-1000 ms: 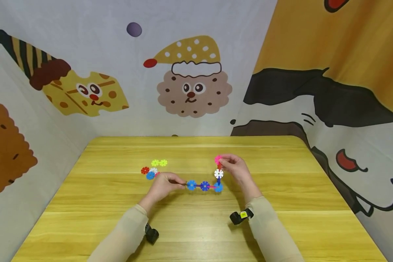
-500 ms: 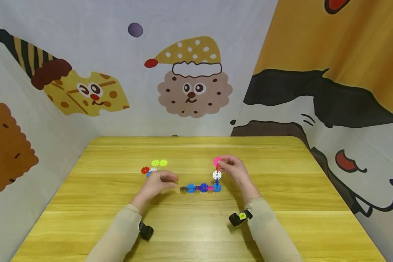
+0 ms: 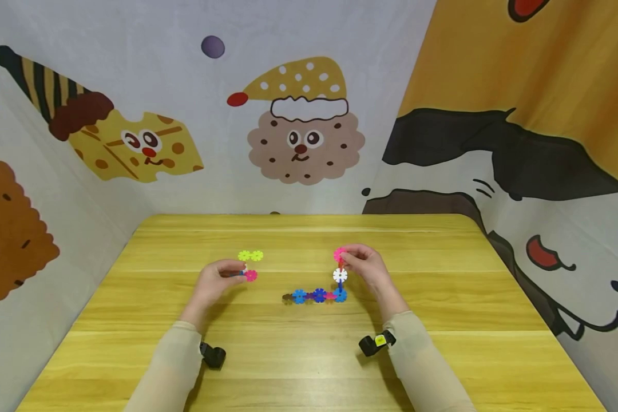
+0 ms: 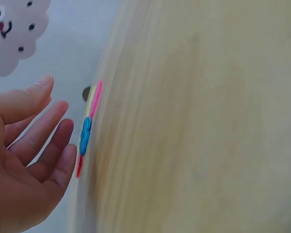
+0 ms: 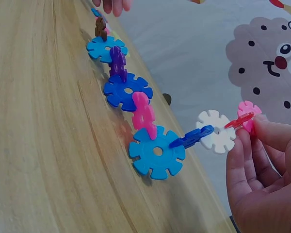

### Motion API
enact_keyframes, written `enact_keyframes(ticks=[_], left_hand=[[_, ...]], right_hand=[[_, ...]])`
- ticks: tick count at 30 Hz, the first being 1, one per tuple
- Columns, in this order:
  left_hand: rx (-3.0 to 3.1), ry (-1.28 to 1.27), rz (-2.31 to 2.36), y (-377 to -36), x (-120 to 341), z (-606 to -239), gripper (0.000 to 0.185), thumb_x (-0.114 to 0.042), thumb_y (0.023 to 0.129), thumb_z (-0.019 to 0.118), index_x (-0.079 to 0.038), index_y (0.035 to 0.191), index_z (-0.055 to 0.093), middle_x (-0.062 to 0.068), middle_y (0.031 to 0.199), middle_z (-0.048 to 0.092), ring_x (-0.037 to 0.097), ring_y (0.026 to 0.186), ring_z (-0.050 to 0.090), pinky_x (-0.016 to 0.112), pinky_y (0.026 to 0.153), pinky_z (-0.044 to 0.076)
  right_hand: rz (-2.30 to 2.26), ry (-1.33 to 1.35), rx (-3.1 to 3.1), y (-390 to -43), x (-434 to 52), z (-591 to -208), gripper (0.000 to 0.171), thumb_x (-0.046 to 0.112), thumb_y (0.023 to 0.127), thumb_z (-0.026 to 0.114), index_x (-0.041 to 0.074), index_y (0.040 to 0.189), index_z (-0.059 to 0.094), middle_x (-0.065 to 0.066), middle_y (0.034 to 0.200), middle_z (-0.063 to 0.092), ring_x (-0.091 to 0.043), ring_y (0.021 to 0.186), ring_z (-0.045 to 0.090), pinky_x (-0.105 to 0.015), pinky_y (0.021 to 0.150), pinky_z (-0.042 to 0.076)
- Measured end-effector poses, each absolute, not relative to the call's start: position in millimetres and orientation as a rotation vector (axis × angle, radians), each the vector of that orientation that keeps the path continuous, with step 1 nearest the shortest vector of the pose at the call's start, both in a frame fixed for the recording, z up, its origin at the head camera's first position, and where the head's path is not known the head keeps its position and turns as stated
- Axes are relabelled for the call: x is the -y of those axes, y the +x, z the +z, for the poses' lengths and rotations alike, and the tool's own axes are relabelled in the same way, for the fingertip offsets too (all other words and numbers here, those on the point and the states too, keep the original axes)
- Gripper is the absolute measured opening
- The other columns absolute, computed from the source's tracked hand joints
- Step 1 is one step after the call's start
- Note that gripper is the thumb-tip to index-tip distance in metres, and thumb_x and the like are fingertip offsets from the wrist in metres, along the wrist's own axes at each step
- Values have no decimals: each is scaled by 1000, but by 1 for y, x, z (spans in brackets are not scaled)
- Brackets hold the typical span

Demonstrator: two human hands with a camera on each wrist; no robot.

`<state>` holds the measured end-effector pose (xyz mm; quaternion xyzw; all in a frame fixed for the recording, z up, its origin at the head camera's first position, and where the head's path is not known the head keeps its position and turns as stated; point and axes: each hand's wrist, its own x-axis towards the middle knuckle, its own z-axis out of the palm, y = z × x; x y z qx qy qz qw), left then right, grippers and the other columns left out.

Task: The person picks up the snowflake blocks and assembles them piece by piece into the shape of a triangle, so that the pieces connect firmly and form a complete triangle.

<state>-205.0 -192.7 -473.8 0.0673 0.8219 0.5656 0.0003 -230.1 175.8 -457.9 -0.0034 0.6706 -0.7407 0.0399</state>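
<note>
An L-shaped chain of interlocking plastic snowflake discs (image 3: 319, 295) lies on the table, brown at its left end, then blue, purple and pink ones. At the corner a light-blue disc (image 5: 157, 151) joins the arm with the white disc (image 5: 216, 131). My right hand (image 3: 369, 266) pinches the pink disc (image 5: 249, 110) at that arm's far end between thumb and fingers. My left hand (image 3: 211, 289) is over the loose discs at the left, fingers apart and loosely bent, holding nothing. Beside its fingertips lies a loose pink disc (image 3: 250, 276); the hand partly hides blue and white ones.
Two yellow-green discs (image 3: 250, 255) lie just beyond the left hand. The wooden table (image 3: 298, 355) ends at a printed cloth wall (image 3: 175, 68) behind and on both sides. A black wrist camera (image 3: 213, 356) hangs from each sleeve.
My left hand has let go of the chain's brown end and moved left to the loose discs. The chain's left end has settled on the table. My right hand keeps its pinch, shifting slightly left.
</note>
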Motion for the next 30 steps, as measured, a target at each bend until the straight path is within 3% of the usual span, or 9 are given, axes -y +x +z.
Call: enact_keyframes(ticks=[8,14,17,24,30], left_hand=[[-2669,75,1647,-207,201,-476,37,-5,88,75,5,123,65,22,122,64,37,111,59,46,95,50],[-2727,95,1586,-210,205,-483,38,-3,85,77,5,120,67,23,121,62,37,109,58,45,93,50],[-2754,109,1561,-211,206,-487,36,-3,84,78,4,119,68,22,119,62,35,106,58,43,90,49],[-2816,155,1501,-212,206,-496,30,-3,85,77,2,114,71,19,114,61,34,102,57,44,87,48],[-2835,141,1460,-212,207,-498,25,-5,85,78,0,109,72,16,110,61,30,98,54,43,85,47]], right_hand=[[-2315,-51,-2032,-227,-176,-459,11,-1,95,64,3,102,71,1,87,67,-11,75,63,-23,71,56],[-2323,-34,-2026,-227,-176,-460,10,-1,94,64,4,100,71,0,87,67,-12,75,63,-23,71,56],[-2312,-24,-2034,-228,-176,-461,10,0,94,65,0,103,69,-1,87,67,-12,76,63,-23,71,56],[-2270,-33,-2073,-228,-175,-463,27,3,95,66,-12,116,61,-1,88,65,-12,78,62,-24,74,56],[-2290,-24,-2055,-227,-174,-463,21,0,95,65,-10,113,64,-2,88,65,-12,77,62,-25,73,56]])
